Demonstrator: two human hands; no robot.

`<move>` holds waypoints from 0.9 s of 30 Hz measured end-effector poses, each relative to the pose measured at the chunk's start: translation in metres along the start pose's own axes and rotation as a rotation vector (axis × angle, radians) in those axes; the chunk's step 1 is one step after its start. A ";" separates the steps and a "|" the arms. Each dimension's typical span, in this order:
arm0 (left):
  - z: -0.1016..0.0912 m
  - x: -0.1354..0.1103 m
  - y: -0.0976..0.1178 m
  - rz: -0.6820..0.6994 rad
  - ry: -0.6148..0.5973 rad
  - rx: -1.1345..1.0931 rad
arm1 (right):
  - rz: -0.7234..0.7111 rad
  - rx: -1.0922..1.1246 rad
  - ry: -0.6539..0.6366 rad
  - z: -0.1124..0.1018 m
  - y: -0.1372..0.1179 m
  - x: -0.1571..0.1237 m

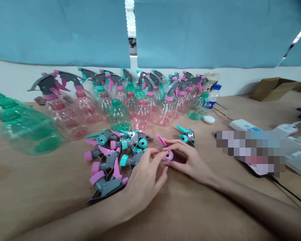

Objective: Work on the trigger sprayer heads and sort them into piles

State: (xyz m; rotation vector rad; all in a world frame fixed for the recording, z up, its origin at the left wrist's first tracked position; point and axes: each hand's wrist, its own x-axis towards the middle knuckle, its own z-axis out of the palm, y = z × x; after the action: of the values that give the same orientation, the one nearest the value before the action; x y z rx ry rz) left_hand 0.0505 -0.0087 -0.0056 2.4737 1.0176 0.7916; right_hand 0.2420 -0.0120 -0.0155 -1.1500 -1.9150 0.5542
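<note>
Head cam view: trigger sprayer head [168,156], gray body and pink collar, held in both hands over the middle of the tabletop [185,214], well in from the far edge, its open collar end facing the camera.

Right hand [189,160] looks like the holder: fingers over the top, thumb underneath, clamped on the sprayer body. Left hand [146,174] comes in from the other side, one fingertip on the collar rim, other fingers curled close together. Can't tell if its thumb is pinching anything, sorry.

For doing this bit well, I'd keep the right grip on the gray body and off the pink trigger [162,140], so it doesn't squeeze. Light touch with the left fingertip too, working square to the rim; pushing sideways could tip the thing. Both wrists are low and the forearms angle in from the near side, which seems steady enough.

Sprayer pile [104,165] is right beside the left hand, so watch the knuckles. A teal-and-gray sprayer head [188,136] lies just past the right hand. Bottles like this clear green one [119,115] stand toward the far edge.
</note>
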 end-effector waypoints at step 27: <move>0.000 0.006 -0.005 -0.015 0.011 -0.192 | -0.015 0.069 -0.053 -0.002 0.006 -0.001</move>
State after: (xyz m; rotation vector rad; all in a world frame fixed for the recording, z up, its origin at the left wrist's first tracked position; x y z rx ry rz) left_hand 0.0514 -0.0012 -0.0054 2.2989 0.9166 0.8574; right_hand 0.2472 -0.0101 -0.0188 -1.0864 -1.9329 0.6432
